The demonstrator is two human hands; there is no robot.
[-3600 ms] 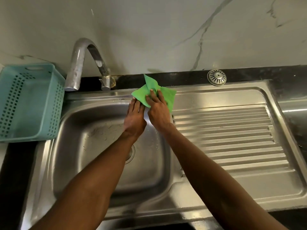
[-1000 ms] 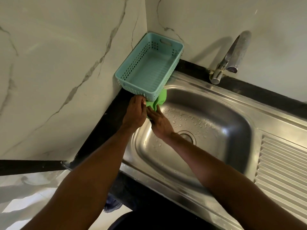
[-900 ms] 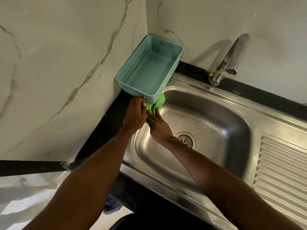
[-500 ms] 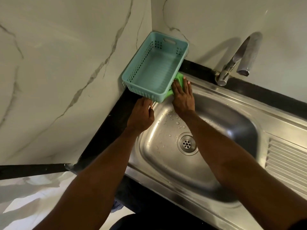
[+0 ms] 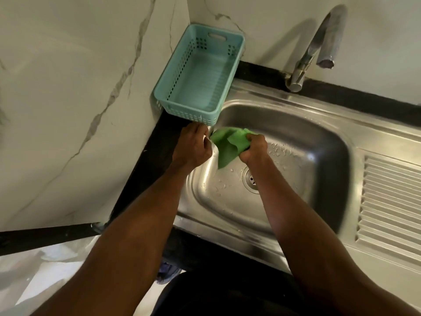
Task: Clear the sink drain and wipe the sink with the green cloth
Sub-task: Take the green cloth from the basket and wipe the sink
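Crumpled green cloth (image 5: 229,144) hangs over the steel sink (image 5: 296,124), just above-left of its open drain (image 5: 250,179).

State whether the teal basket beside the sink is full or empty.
Empty: the teal basket shows only its bare ribbed floor and perforated walls, nothing inside.

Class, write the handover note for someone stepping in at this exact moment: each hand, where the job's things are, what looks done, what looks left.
Right hand: closed on the bunched green cloth, held above the basin's left side.
Left hand: at the sink's left rim just below the teal basket; its fingertips are near the cloth, but contact is unclear.
Sink: the drain looks open, with no debris visible, partly hidden by the right forearm.
Done: drain appears cleared.
Left: water droplets still dot the basin floor around the drain, so wipe the basin dry.
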